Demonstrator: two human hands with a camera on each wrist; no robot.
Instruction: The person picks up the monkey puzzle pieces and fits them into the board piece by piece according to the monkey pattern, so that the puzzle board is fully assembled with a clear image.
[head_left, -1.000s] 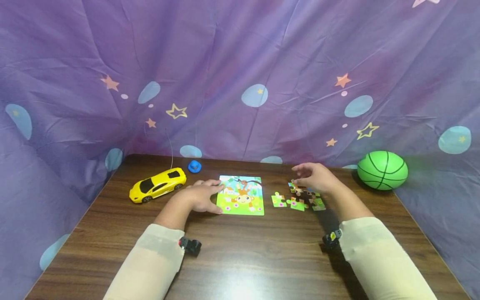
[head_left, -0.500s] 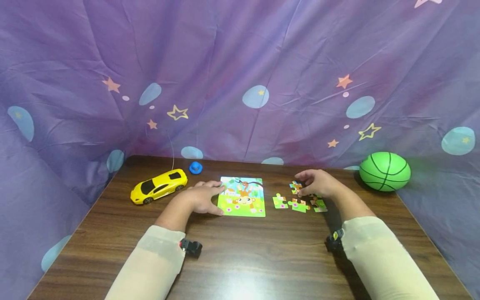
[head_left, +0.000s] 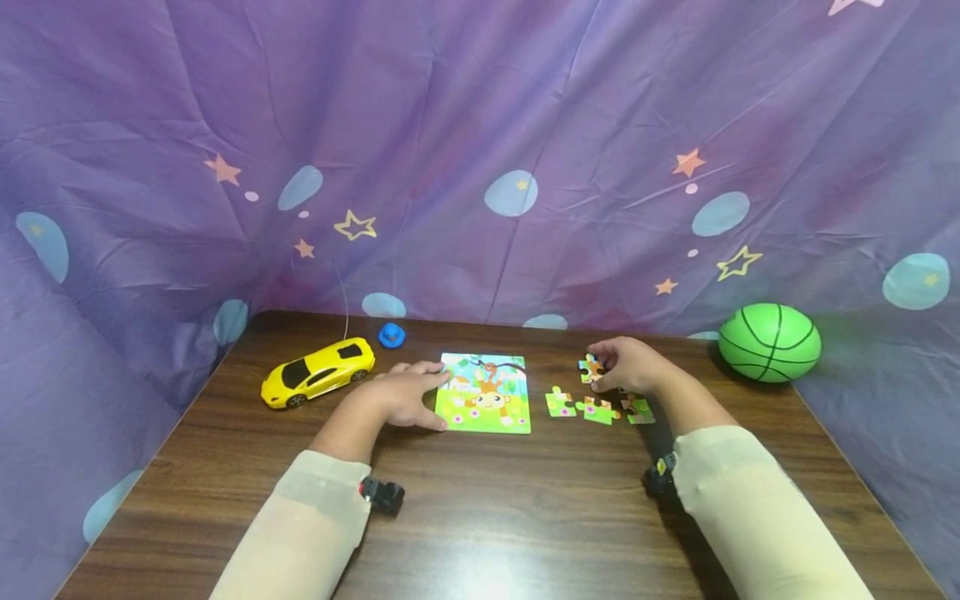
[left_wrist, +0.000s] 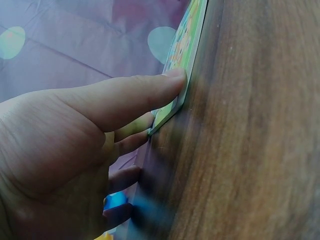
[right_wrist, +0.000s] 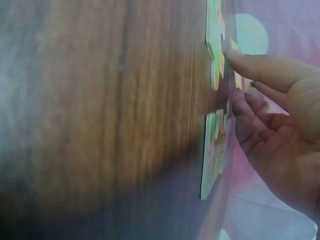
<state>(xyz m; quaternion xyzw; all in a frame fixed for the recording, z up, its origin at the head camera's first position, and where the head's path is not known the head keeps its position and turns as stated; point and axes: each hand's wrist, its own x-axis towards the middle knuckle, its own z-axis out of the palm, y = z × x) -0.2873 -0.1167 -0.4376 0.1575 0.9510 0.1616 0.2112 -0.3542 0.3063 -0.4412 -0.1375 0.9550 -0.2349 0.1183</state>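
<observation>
A square picture board (head_left: 487, 396) with a cartoon monkey lies flat in the middle of the table. My left hand (head_left: 408, 396) rests at its left edge, fingers extended. In the left wrist view, the thumb (left_wrist: 150, 95) touches the board's near corner (left_wrist: 172, 102). To the right of the board, my right hand (head_left: 637, 368) pinches a jigsaw piece (head_left: 588, 367) between thumb and fingers. The right wrist view shows this jigsaw piece (right_wrist: 242, 80) partly hidden behind the thumb. Other jigsaw pieces (head_left: 597, 410) lie just in front, one partly under the hand.
A yellow toy car (head_left: 318, 372) stands at the left, with a small blue toy (head_left: 391, 336) to the right of it. A green ball (head_left: 770, 342) sits at the far right corner. Behind the wooden table (head_left: 480, 508) hangs a purple patterned cloth (head_left: 420, 150).
My right hand has come down onto the jigsaw pieces and taken hold of one, which has shifted slightly away from the others. My left hand stays at the board.
</observation>
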